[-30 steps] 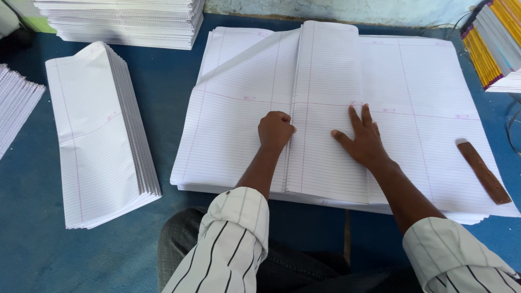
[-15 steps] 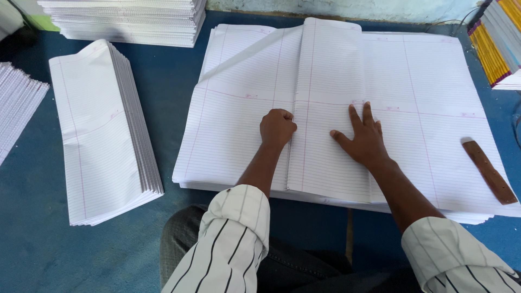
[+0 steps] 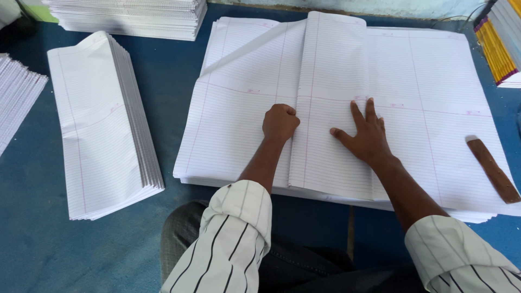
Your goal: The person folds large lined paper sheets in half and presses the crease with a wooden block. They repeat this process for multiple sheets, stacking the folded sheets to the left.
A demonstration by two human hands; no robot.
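Little has moved since the earlier frames: both hands stay pressed where they were on the folded ruled sheet (image 3: 331, 108), which lies on top of the big stack of ruled paper (image 3: 434, 97). The left hand (image 3: 280, 122) is curled into a fist, knuckles on the sheet's left fold edge, gripping nothing. The right hand (image 3: 368, 133) lies flat on the sheet, fingers spread wide. A brown wooden stick (image 3: 493, 170) rests on the stack, well right of the folded sheet. A pile of folded sheets (image 3: 103, 125) sits on the blue cloth (image 3: 32, 239), left of the stack.
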